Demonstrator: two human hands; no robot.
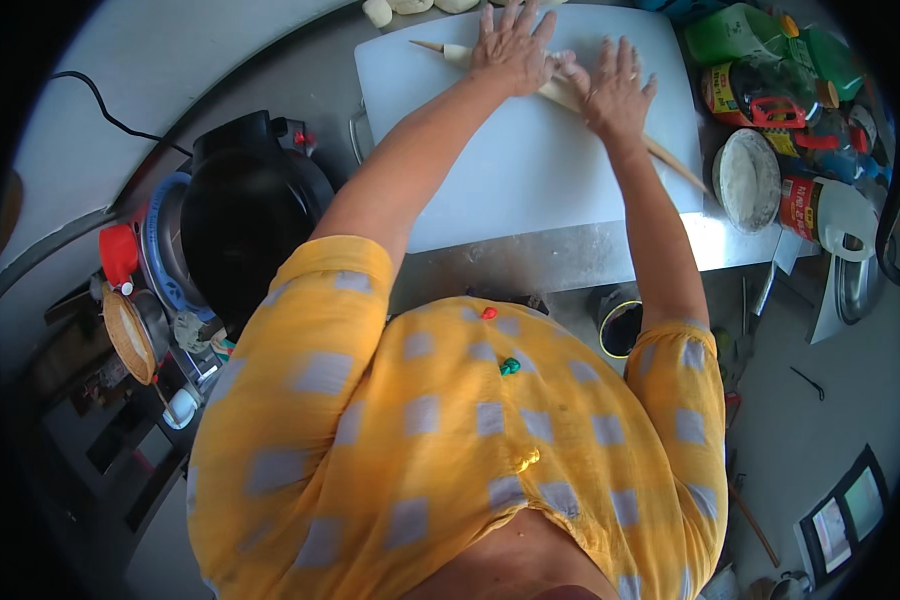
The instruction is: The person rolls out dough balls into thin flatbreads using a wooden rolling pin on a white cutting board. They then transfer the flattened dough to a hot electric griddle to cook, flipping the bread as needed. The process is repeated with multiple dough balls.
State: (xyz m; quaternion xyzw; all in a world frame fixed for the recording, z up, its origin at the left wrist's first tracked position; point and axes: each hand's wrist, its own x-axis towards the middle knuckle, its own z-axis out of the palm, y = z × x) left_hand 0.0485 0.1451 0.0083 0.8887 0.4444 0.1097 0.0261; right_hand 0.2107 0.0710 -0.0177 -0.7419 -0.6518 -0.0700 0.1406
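A thin wooden rolling pin (673, 163) lies diagonally across a white cutting board (510, 180). Pale dough (560, 94) appears to be wrapped around its middle. My left hand (511, 54) rests flat over the dough near the pin's far left end, fingers spread. Lower and to the right, my right hand (619, 94) lies over the dough with its fingers extended and apart. The two thumbs come close together over the pin. Neither hand's fingers curl around it, and the dough under both palms is hidden. Several pieces of dough (412, 6) sit beyond the board's far edge.
Right of the board stands a bowl of white flour (748, 180), beside several bottles, including a dark sauce bottle (765, 90) and a white jug (844, 214). A black electric appliance (247, 217) stands at the left. Below the metal counter edge (495, 270) is a dark bucket (619, 326).
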